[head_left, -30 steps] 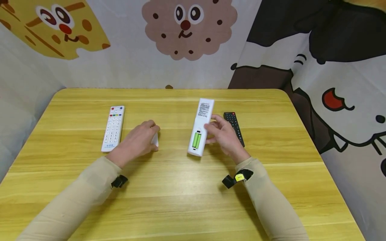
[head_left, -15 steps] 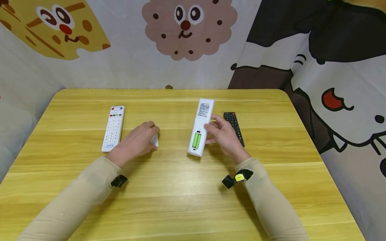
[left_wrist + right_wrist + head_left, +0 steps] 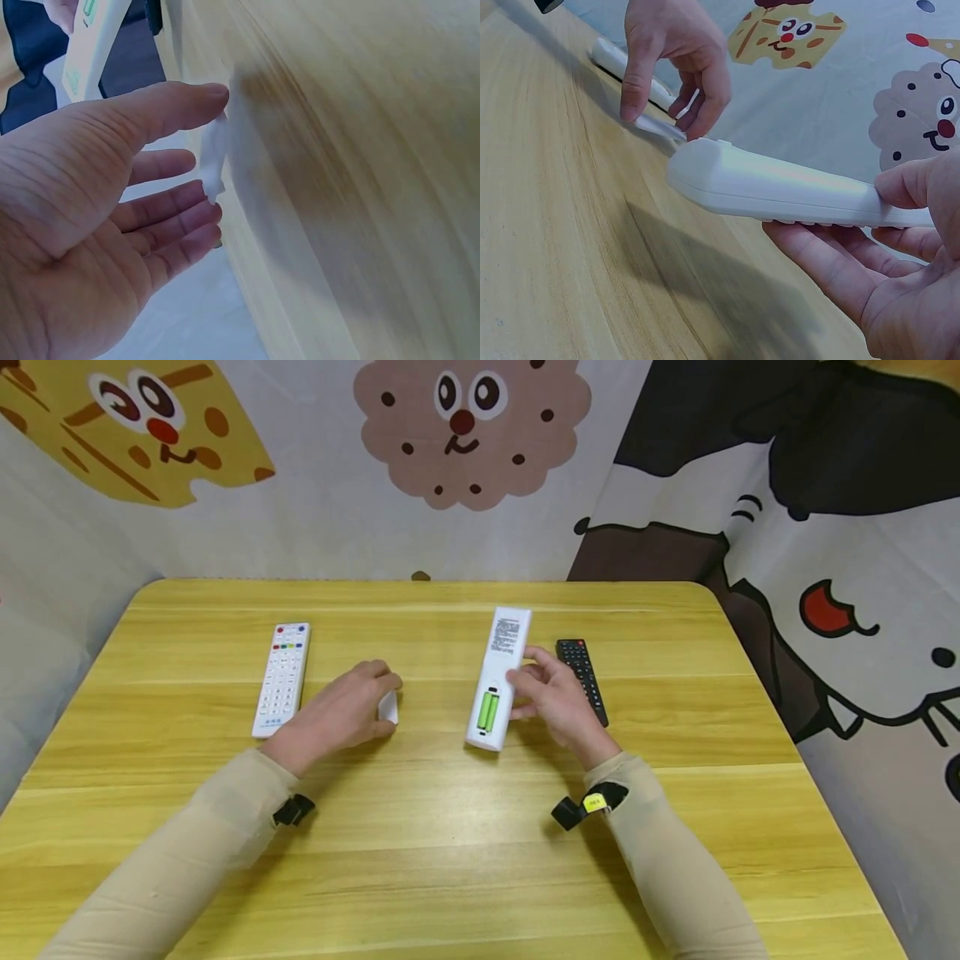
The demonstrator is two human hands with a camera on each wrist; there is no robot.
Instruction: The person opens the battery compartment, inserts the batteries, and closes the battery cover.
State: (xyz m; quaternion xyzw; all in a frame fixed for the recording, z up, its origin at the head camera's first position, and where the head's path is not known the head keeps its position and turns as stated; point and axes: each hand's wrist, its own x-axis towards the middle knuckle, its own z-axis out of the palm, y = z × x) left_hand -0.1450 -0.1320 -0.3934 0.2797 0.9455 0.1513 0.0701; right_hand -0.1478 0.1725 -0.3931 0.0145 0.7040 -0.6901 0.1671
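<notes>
My right hand (image 3: 551, 693) grips a white remote control (image 3: 505, 652) by its right edge, thumb on its back and fingers beneath. The remote is held above the table with its back up, and two green batteries (image 3: 488, 711) lie in the uncovered compartment. To its left, my left hand (image 3: 341, 710) pinches a small white battery cover (image 3: 387, 707) between thumb and fingers, just over the tabletop. In the left wrist view the cover (image 3: 213, 154) shows edge-on between thumb and fingertips. The right wrist view has the remote (image 3: 765, 184) from its side.
A second white remote (image 3: 282, 681), buttons up, lies left of my left hand. Behind my right hand lies a black remote (image 3: 583, 679), partly hidden by it. The wooden table (image 3: 450, 860) ends at a cartoon-printed cloth (image 3: 300, 485).
My left hand has shifted slightly to the right with the battery cover. The held remote has moved only a hair; the other remotes stay where they were.
</notes>
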